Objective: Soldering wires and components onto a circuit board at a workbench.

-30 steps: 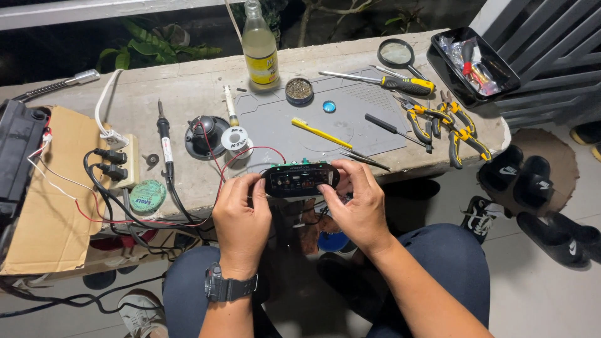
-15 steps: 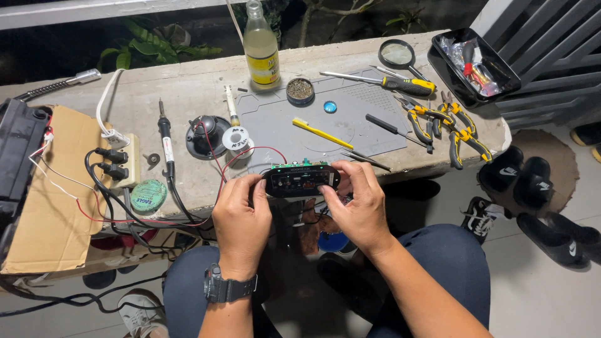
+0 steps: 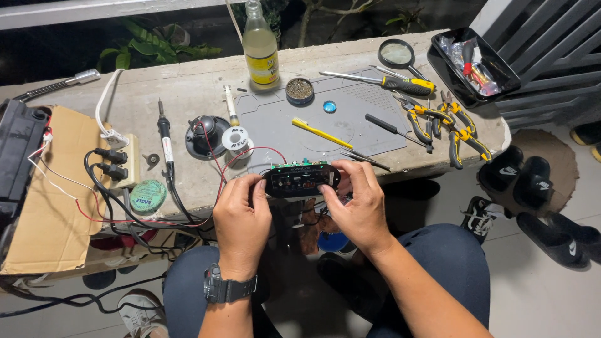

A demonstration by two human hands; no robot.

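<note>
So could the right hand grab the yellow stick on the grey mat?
Probably yes. The right hand is busy holding the black panel, but the yellow stick lies just beyond it on the grey mat, with only thin tweezers between.

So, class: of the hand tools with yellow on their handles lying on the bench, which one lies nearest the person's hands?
The slim all-yellow tool on the grey mat, just above the right hand; the yellow-and-black screwdriver and pliers lie farther right.

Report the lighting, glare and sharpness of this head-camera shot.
Head view: bright light from above falls evenly on the grey concrete bench; the dark background with plants stays underlit; the small black rectangular electronic module, held by the left hand and right hand, is sharp, without motion blur; the round magnifying glass shows mild glare.
</note>
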